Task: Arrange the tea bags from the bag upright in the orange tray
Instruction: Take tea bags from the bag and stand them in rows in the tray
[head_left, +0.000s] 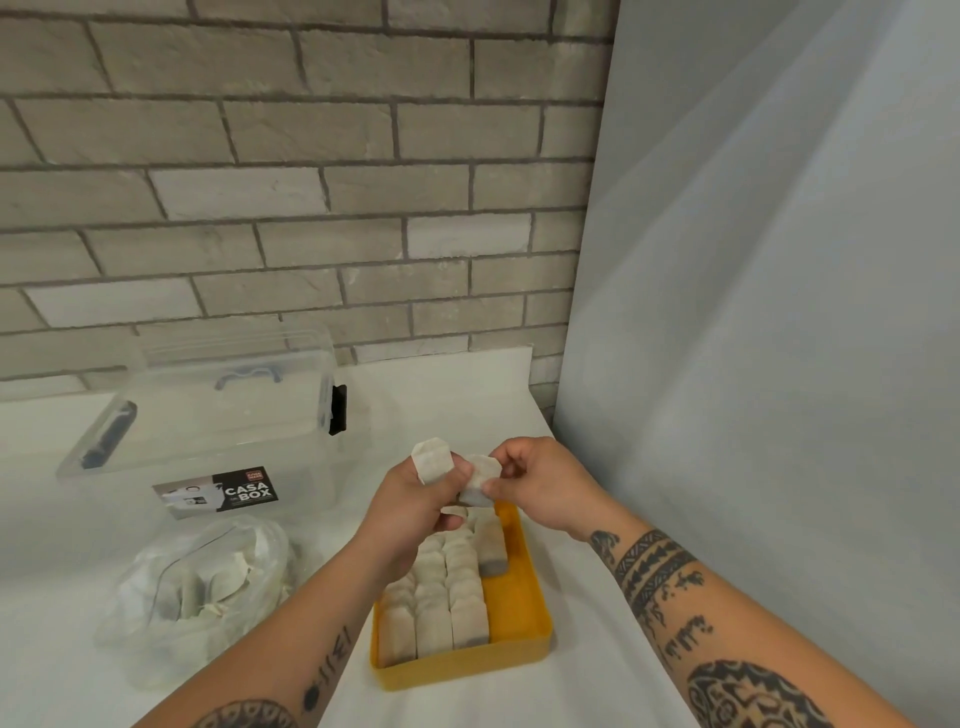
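Note:
The orange tray (519, 605) lies on the white table in front of me, with three rows of pale tea bags (434, 587) standing upright along its left side and a few more at the far right. Above the tray's far end my left hand (410, 514) holds a tea bag (431, 460) that sticks up between its fingers. My right hand (540, 486) pinches a second tea bag (480, 480) just beside it. A clear plastic bag (202, 587) with several loose tea bags lies to the left of the tray.
A clear plastic storage box (218, 415) labelled CASA BOX stands at the back left against the brick wall. A white panel (779, 364) rises close on the right of the tray. The table's right edge runs just past the tray.

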